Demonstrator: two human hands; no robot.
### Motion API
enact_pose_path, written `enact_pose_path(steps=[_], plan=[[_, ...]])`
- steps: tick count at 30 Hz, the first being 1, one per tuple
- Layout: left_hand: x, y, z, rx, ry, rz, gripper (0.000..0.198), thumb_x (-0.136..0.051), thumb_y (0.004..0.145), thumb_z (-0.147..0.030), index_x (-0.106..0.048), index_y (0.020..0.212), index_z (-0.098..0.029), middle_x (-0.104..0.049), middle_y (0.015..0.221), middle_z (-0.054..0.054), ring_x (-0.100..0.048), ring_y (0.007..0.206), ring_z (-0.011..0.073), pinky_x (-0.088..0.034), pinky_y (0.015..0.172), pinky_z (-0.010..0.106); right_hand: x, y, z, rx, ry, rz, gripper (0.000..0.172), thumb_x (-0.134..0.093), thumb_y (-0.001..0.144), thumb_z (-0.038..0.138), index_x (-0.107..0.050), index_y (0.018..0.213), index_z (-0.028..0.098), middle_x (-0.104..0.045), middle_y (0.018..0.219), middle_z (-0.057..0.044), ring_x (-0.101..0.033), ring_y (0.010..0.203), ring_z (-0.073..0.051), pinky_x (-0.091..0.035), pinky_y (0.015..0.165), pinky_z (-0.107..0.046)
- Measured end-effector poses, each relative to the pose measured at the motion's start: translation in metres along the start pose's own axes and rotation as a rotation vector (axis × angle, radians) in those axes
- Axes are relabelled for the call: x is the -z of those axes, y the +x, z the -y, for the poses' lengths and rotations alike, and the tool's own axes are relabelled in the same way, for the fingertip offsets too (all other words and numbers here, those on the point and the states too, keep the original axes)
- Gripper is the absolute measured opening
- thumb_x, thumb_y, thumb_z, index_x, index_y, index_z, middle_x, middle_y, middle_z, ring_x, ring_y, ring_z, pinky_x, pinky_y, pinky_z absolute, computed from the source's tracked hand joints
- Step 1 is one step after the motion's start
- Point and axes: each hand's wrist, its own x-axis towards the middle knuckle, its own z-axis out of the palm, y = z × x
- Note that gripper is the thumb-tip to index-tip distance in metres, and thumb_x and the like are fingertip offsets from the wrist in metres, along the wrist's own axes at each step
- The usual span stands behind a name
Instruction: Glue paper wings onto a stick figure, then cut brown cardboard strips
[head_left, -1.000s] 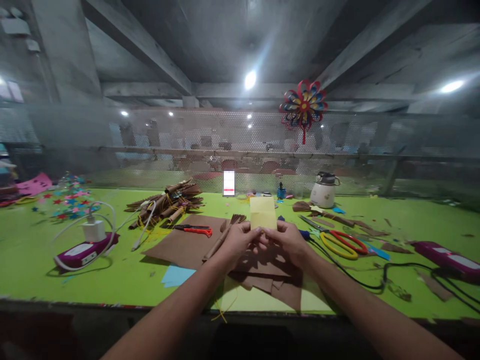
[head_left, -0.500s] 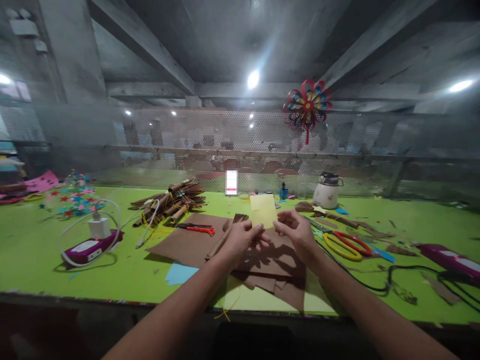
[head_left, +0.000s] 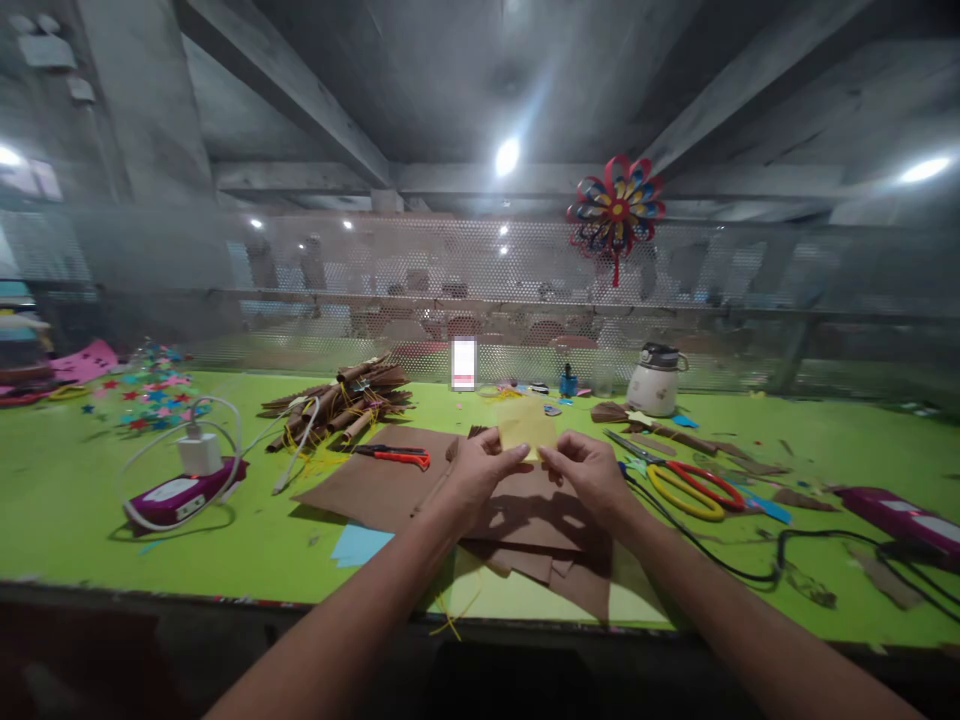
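Nearest us, loose yellow threads (head_left: 452, 617) overhang the table edge; we judge that a passing forearm could drag them. Beyond them lie brown sheets (head_left: 551, 525), unevenly stacked and liable to slide if knocked. Over these we find the left hand (head_left: 478, 475) and right hand (head_left: 595, 475) each pinching the yellow paper (head_left: 527, 428) near its lower edge; an uneven pull could crease or tear it. To the right, scissors (head_left: 685, 490) lie near a black cord (head_left: 750, 578), whose snagging might shift them.
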Motion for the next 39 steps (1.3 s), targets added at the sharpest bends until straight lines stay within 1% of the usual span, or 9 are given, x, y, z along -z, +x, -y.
enact_pose_path(steps=[5,12,17,22,24,26,30,35,39], plan=[[0.0025,0.0035,0.0059,0.04,-0.041,-0.047,0.046,-0.08,0.059,-0.027,-0.063,0.098,-0.009,-0.067,0.096,0.014,-0.065,0.08,0.0194,-0.053,0.073,0.032,-0.0019,-0.0001,-0.0037,-0.024,0.012,0.011,0.034,-0.068,0.069,0.046,-0.052,0.058,0.018,-0.054,0.048,0.003,-0.046,0.043,-0.01,-0.036,0.047,-0.024],[0.0005,0.0035,0.0072,0.037,0.019,-0.062,0.046,-0.08,0.057,-0.021,-0.063,0.099,-0.012,-0.07,0.092,0.009,-0.065,0.079,0.0185,-0.053,0.073,0.031,-0.0039,0.0009,-0.008,-0.081,-0.002,-0.003,0.034,-0.071,0.065,0.045,-0.051,0.057,0.018,-0.052,0.046,0.003,-0.044,0.041,-0.01,-0.033,0.043,-0.024],[-0.0021,0.003,0.0054,0.037,0.04,-0.084,0.047,-0.079,0.057,-0.018,-0.062,0.1,-0.012,-0.069,0.096,0.01,-0.066,0.082,0.0196,-0.053,0.073,0.031,-0.0079,0.0008,-0.0086,-0.163,0.11,-0.022,0.038,-0.075,0.059,0.044,-0.049,0.074,0.019,-0.054,0.049,0.006,-0.045,0.038,-0.009,-0.034,0.039,-0.023],[-0.0022,0.0011,0.0037,0.042,0.056,-0.09,0.052,-0.08,0.056,-0.019,-0.059,0.104,-0.012,-0.069,0.093,0.009,-0.066,0.079,0.0189,-0.053,0.073,0.031,-0.0075,0.001,-0.0058,-0.192,0.145,-0.012,0.047,-0.074,0.06,0.043,-0.049,0.091,0.019,-0.049,0.048,0.01,-0.043,0.038,-0.009,-0.035,0.039,-0.022],[-0.0017,0.0008,0.0037,0.038,0.065,-0.094,0.053,-0.08,0.057,-0.02,-0.058,0.104,-0.012,-0.069,0.091,0.009,-0.066,0.077,0.0181,-0.053,0.072,0.029,-0.0056,0.0012,-0.0035,-0.203,0.135,0.006,0.045,-0.074,0.06,0.044,-0.052,0.087,0.017,-0.052,0.051,0.008,-0.045,0.042,-0.009,-0.035,0.042,-0.022],[-0.0009,0.0013,0.0046,0.032,0.072,-0.089,0.053,-0.079,0.058,-0.019,-0.057,0.105,-0.012,-0.069,0.091,0.009,-0.066,0.076,0.0175,-0.053,0.071,0.028,-0.0034,0.0011,-0.0018,-0.211,0.113,0.048,0.039,-0.074,0.06,0.046,-0.056,0.076,0.015,-0.054,0.053,0.005,-0.045,0.046,-0.009,-0.035,0.046,-0.023],[0.0017,0.0034,0.0082,0.03,0.119,-0.1,0.048,-0.077,0.06,-0.016,-0.057,0.104,-0.011,-0.068,0.096,0.011,-0.065,0.08,0.0187,-0.053,0.071,0.027,-0.0001,0.0003,-0.0026,-0.206,0.066,0.075,0.036,-0.071,0.063,0.048,-0.056,0.058,0.015,-0.052,0.048,0.003,-0.042,0.046,-0.008,-0.033,0.047,-0.023],[0.0019,0.0031,0.0109,0.063,0.127,-0.091,0.044,-0.074,0.064,-0.013,-0.056,0.105,-0.014,-0.066,0.101,0.012,-0.065,0.083,0.0186,-0.053,0.072,0.027,-0.0013,-0.0009,-0.0043,-0.232,0.061,0.023,0.038,-0.071,0.063,0.049,-0.054,0.054,0.017,-0.049,0.043,0.004,-0.037,0.04,-0.007,-0.027,0.042,-0.022],[0.0002,0.0003,0.0097,0.123,0.123,-0.071,0.036,-0.072,0.069,-0.016,-0.057,0.101,-0.012,-0.068,0.084,0.01,-0.065,0.065,0.0148,-0.053,0.06,0.025,-0.0025,-0.0008,-0.0036,-0.261,0.087,0.002,0.04,-0.073,0.059,0.051,-0.052,0.054,0.017,-0.047,0.041,0.005,-0.035,0.038,-0.007,-0.025,0.04,-0.022]])
